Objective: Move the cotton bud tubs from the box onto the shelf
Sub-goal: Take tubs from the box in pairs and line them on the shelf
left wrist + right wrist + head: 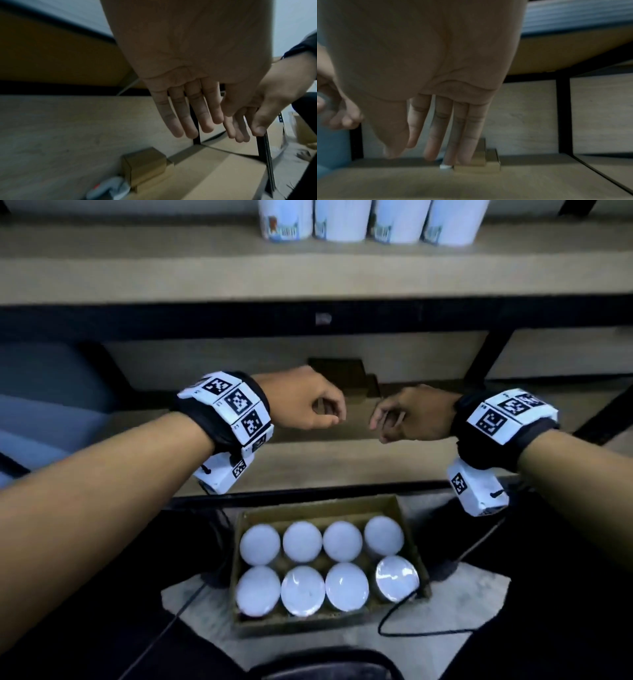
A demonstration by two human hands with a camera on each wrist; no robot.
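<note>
A cardboard box [322,506] on the floor holds several white-lidded cotton bud tubs [303,541] in two rows. Several more tubs [342,220] stand side by side on the upper shelf [171,265]. Both hands hang in the air above the box, in front of the middle shelf, facing each other a short way apart. My left hand [325,412] is empty with loose fingers [188,119]. My right hand [387,419] is empty too, its fingers [445,135] hanging down relaxed.
Small brown cartons [342,371] sit at the back of the middle shelf [308,460], also seen as cartons [145,165] under the left hand. Black frame uprights [496,350] stand to the right. A black cable [394,625] loops beside the box.
</note>
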